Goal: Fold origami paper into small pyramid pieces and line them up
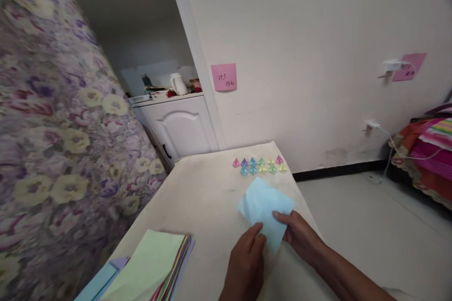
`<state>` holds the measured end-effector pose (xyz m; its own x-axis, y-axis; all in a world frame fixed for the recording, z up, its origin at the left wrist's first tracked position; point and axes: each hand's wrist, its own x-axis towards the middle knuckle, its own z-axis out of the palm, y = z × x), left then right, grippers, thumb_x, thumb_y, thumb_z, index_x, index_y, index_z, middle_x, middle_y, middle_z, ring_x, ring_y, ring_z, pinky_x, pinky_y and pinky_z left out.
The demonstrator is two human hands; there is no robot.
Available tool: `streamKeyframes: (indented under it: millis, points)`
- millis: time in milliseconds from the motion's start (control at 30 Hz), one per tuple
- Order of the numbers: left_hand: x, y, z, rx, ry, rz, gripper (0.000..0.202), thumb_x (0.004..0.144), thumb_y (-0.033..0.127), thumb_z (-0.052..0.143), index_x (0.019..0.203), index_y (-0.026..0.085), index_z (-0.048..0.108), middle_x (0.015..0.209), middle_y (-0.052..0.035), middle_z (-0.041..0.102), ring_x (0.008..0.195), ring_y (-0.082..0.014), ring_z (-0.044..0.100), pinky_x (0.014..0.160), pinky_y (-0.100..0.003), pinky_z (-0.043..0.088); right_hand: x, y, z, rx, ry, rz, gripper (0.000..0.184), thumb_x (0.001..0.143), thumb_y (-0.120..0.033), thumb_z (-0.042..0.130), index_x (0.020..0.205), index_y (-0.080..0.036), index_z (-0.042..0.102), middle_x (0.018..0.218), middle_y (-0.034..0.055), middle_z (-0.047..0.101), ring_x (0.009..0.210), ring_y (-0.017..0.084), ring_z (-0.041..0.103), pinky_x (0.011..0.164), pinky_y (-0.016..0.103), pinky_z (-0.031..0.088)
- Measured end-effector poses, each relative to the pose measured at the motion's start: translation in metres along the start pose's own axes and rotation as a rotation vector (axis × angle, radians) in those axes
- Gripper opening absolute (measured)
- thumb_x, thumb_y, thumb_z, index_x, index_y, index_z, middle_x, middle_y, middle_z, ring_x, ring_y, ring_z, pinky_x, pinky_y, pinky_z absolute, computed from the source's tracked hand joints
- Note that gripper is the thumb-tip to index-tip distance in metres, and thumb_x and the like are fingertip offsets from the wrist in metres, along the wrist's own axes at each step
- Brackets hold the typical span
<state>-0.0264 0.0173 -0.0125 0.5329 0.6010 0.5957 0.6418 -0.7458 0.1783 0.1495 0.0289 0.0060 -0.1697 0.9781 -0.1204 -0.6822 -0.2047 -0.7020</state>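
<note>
A light blue sheet of paper (266, 202), creased and partly folded, is held up over the right part of the table. My left hand (247, 258) grips its lower left edge between thumb and curled fingers. On the right side, my right hand (300, 235) pinches the sheet, thumb on top and fingers behind it. Beyond the sheet, several small folded paper pieces (253, 168) in pink, purple, blue, green and yellow lie in two rows.
A stack of coloured paper (151, 263) lies at the table's (197, 197) near left, beside blue sheets (100, 282). A floral curtain (70, 150) hangs at left. Behind stand a cabinet (183, 134) and a wall with a pink note (224, 77). A bed (431, 150) is at right.
</note>
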Motion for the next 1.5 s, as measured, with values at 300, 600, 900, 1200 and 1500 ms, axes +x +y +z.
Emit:
streamKeyframes:
  millis: [300, 600, 900, 1200, 1500]
  points:
    - [0.020, 0.006, -0.011, -0.614, 0.239, -0.536, 0.021, 0.082, 0.017, 0.044, 0.094, 0.021, 0.060, 0.122, -0.0104, 0.054, 0.111, -0.0249, 0.052, 0.091, -0.039, 0.045, -0.008, -0.016, -0.008, -0.188, 0.249, -0.095, 0.055, 0.063, -0.035, 0.073, 0.113, -0.017, 0.058, 0.100, 0.0084, 0.069, 0.091, 0.026, 0.062, 0.076, 0.036, 0.049]
    - [0.041, 0.027, -0.001, -1.587, 0.313, -1.016, 0.049, 0.072, 0.036, 0.065, 0.115, 0.015, 0.053, 0.113, -0.0143, 0.062, 0.100, -0.0275, 0.060, 0.082, -0.037, 0.049, -0.009, -0.010, -0.019, -0.351, 0.225, -0.167, 0.037, 0.066, -0.042, 0.069, 0.092, -0.016, 0.065, 0.091, 0.0076, 0.069, 0.083, 0.025, 0.062, 0.072, 0.036, 0.049]
    - [0.036, 0.020, -0.006, -1.580, 0.296, -1.125, 0.033, 0.068, 0.027, 0.070, 0.097, 0.011, 0.066, 0.089, -0.0105, 0.072, 0.082, -0.0247, 0.066, 0.071, -0.033, 0.051, -0.006, -0.007, -0.003, -0.349, 0.102, -0.129, 0.038, 0.067, -0.040, 0.068, 0.095, -0.015, 0.064, 0.083, 0.0067, 0.069, 0.073, 0.022, 0.063, 0.067, 0.033, 0.049]
    - [0.032, 0.012, -0.023, -1.532, 0.322, -1.189, 0.033, 0.066, 0.026, 0.072, 0.094, 0.010, 0.067, 0.086, -0.0104, 0.073, 0.072, -0.0217, 0.067, 0.065, -0.029, 0.051, -0.003, -0.015, -0.006, -0.269, 0.053, -0.100, 0.022, 0.076, -0.037, 0.064, 0.080, -0.014, 0.062, 0.078, 0.0062, 0.068, 0.069, 0.017, 0.061, 0.068, 0.029, 0.049]
    - [0.026, 0.016, -0.008, -1.608, 0.393, -1.123, 0.031, 0.074, 0.025, 0.065, 0.103, 0.012, 0.063, 0.087, -0.0094, 0.072, 0.080, -0.0224, 0.067, 0.067, -0.030, 0.051, -0.008, 0.007, 0.016, -0.200, -0.066, -0.023, 0.042, 0.070, -0.034, 0.069, 0.106, -0.014, 0.061, 0.096, 0.0109, 0.068, 0.084, 0.025, 0.064, 0.076, 0.037, 0.049]
